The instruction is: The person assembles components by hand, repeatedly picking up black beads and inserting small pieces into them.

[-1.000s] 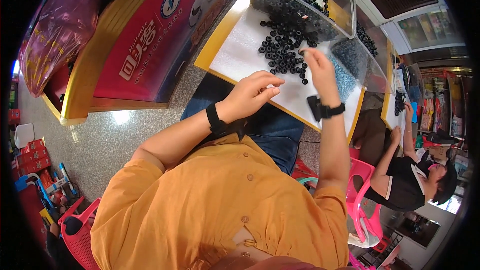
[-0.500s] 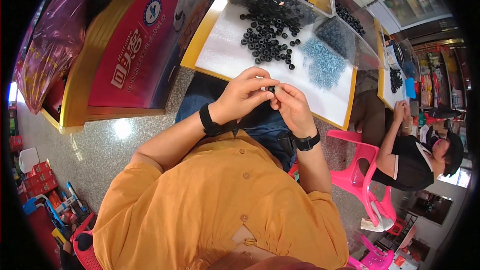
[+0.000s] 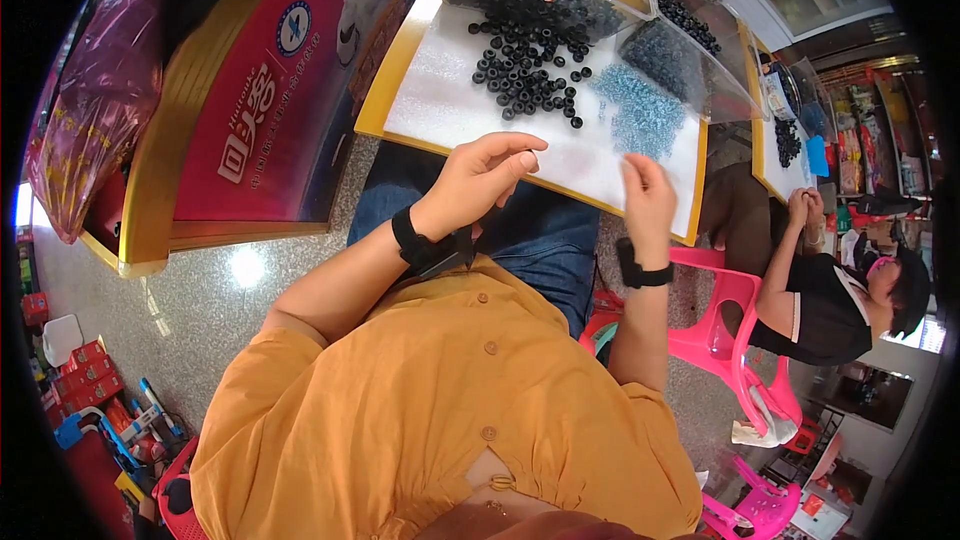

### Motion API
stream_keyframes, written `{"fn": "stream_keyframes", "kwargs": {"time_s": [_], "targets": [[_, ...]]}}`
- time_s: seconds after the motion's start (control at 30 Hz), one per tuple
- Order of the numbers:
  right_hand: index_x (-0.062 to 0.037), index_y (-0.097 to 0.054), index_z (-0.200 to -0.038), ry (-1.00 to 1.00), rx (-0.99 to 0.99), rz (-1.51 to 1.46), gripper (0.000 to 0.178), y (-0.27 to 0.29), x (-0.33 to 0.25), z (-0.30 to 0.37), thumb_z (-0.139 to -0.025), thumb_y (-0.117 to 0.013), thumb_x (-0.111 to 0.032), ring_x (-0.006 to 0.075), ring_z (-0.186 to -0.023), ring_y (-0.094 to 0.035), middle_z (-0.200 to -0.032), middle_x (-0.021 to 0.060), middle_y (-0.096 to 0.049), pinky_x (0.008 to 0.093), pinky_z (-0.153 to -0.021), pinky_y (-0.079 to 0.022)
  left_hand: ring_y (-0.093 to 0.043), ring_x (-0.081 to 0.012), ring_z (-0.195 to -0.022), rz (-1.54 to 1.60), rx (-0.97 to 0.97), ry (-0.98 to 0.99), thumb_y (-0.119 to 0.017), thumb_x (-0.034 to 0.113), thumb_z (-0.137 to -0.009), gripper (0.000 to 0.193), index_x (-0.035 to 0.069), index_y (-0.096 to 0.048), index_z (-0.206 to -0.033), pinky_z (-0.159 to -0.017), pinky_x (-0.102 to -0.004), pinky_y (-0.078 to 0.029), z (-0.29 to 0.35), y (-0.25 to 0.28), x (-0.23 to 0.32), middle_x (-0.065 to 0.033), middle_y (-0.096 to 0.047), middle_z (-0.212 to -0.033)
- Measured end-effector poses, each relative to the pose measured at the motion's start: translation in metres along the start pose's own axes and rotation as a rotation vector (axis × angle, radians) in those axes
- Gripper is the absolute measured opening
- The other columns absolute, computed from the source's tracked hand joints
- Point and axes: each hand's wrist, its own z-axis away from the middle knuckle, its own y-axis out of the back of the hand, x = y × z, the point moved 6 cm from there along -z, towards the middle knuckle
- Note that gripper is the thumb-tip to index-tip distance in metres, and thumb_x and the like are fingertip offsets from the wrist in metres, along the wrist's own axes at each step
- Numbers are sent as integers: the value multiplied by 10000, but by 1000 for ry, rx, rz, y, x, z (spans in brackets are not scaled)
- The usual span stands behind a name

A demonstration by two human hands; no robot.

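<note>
Rings left of granules on 1 tabletop

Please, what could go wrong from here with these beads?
The loose black beads might roll off the board if it is bumped. The right hand, which appears close to the blue pile, might scatter it. Some black beads lie near that pile, so the two could possibly mix.

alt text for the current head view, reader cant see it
A person's left hand and right hand are apart at the near edge of a yellow-rimmed white table, where loose black beads and small blue pieces lie before clear bins.
</note>
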Motion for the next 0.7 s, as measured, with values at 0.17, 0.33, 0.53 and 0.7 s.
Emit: {"fn": "stream_keyframes", "kwargs": {"time_s": [0.17, 0.33, 0.53, 0.7], "targets": [[-23, -701, -1033, -46, -31, 294, 204, 26, 40, -14, -855, -647, -109, 296, -845, -651, -912, 162, -669, 374, -769, -514, -485, -38, -573, -14, -53, 102, -631, 142, -966, 236, 28, -668, -1169, -523, -190, -410, -2, -1, 0, -3, -648, -840], [-18, -701, -1016, 4, -47, 307, 195, 26, 43, -24, -865, -638, -124, 309, -841, -651, -915, 175, -667, 393, -770, -510, -506, -38, -576, -52, -123, 76, -654, 150, -950, 252, 28, -676, -1170, -518, -191, -414, -2, -5, 0, 25, -608, -747], [9, -686, -975, -14, 16, 160, 153, 23, 40, -18, -891, -658, -116, 201, -789, -627, -880, 99, -660, 316, -719, -498, -511, -42, -578, -44, -132, 49, -631, 162, -967, 265, 30, -664, -1195, -521, -195, -427, 0, -9, 2, 18, -612, -781], [2, -678, -979, -36, -163, -390, 81, 0, -63, 19, -903, -655, -15, 93, -767, -562, -915, 30, -619, 217, -661, -451, -527, -53, -580, 13, -159, 125, -605, 182, -985, 270, 33, -657, -1204, -516, -197, -437, 0, -10, -2, 1, -624, -832]]}}
